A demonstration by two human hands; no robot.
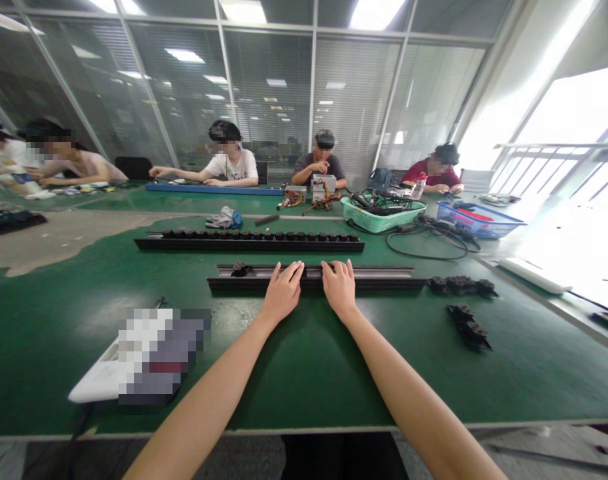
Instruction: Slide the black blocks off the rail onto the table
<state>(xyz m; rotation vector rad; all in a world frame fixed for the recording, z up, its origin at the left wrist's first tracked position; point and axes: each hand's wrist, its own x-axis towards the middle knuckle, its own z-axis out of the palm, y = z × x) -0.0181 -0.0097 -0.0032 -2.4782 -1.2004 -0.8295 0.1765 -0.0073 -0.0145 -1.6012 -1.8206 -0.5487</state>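
A long black channel rail [384, 284] lies across the green table in front of me, its pale inner face showing. My left hand [284, 292] grips it near the middle, fingers over the top. Just to the right, my right hand [340, 288] grips the same rail, with a short gap between the hands. A dark section shows inside the channel in that gap; its details are too small to make out. One black wheel-like part [240, 269] sits in the channel toward the left end. What lies under my fingers is hidden.
Behind lies a second black rail [249, 245] filled with a row of round black parts. Loose black parts [461, 285] and a short black strip [470, 328] lie right. A white power strip [97, 373] is front left. A green basket [384, 220] and blue basket [479, 223] stand beyond.
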